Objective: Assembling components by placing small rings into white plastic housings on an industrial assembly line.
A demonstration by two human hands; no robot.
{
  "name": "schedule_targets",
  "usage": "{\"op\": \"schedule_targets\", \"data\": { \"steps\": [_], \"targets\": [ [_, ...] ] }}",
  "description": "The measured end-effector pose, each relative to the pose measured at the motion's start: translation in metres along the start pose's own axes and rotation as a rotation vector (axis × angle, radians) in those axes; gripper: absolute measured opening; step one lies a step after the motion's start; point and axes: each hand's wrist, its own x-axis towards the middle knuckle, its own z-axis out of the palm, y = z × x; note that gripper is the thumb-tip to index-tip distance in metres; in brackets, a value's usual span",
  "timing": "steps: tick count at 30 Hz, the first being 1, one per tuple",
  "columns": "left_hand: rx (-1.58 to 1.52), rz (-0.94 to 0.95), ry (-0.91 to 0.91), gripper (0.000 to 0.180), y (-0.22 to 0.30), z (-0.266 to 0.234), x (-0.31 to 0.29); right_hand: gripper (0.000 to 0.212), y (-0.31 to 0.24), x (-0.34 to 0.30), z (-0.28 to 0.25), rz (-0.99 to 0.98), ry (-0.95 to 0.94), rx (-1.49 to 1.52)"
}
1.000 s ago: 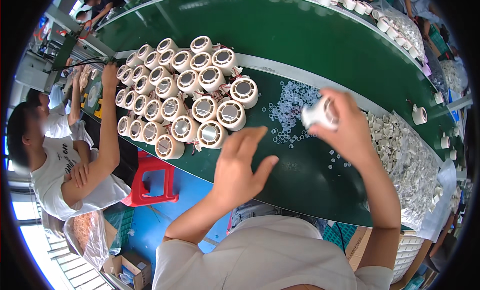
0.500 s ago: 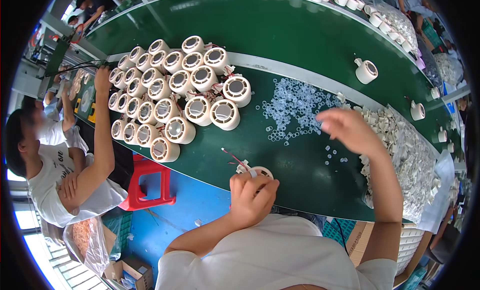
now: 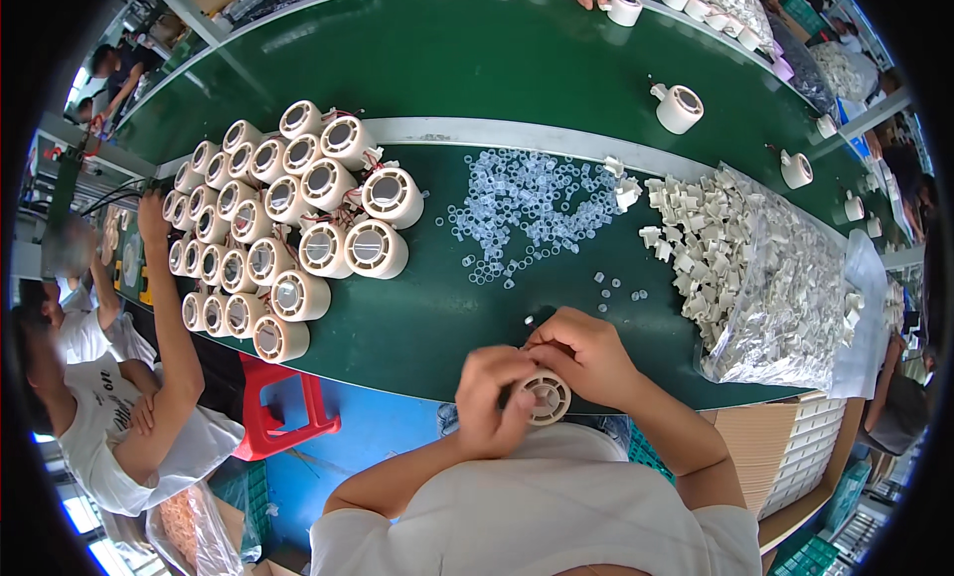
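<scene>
My left hand (image 3: 494,402) is closed around a white cylindrical housing (image 3: 548,397) at the table's near edge. The housing's round, spoked end faces up toward me. Against its far side, my right hand (image 3: 586,355) has its fingers pinched together; what lies between them is hidden. A small white tip (image 3: 529,320) shows just beyond those fingers. Farther off on the green table lies a spread of small clear plastic rings (image 3: 537,208), with a few loose ones (image 3: 603,293) nearer my right hand.
Rows of similar white housings (image 3: 298,295) with red wires stand at the left. At the right, white plastic clips (image 3: 696,238) spill from a clear bag (image 3: 785,288). Beyond a metal rail, the green belt (image 3: 447,59) carries scattered housings. A co-worker's arm (image 3: 179,308) reaches in at the left.
My right hand has come back from the rings to the housing in my left hand. That housing is now turned with its spoked end toward me. The view has shifted right.
</scene>
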Motion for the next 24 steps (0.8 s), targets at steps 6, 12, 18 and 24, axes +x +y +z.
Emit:
{"op": "schedule_targets", "data": {
  "steps": [6, 12, 18, 24],
  "targets": [
    [-0.481, -0.948, -0.159, 0.013, -0.005, -0.023, 0.041, 0.005, -0.007, -0.006, 0.000, 0.090, 0.225, 0.203],
    [-0.437, -0.884, -0.292, 0.016, -0.009, -0.022, 0.037, 0.008, 0.003, -0.014, 0.007, -0.003, 0.238, 0.280],
    [-0.554, -0.854, -0.217, 0.018, -0.017, -0.021, 0.032, 0.008, 0.009, -0.023, 0.007, -0.087, 0.386, 0.162],
    [-0.587, -0.664, -0.344, 0.020, -0.019, -0.019, 0.040, 0.007, -0.002, -0.005, -0.014, 0.174, 0.188, 0.170]
  ]
}}
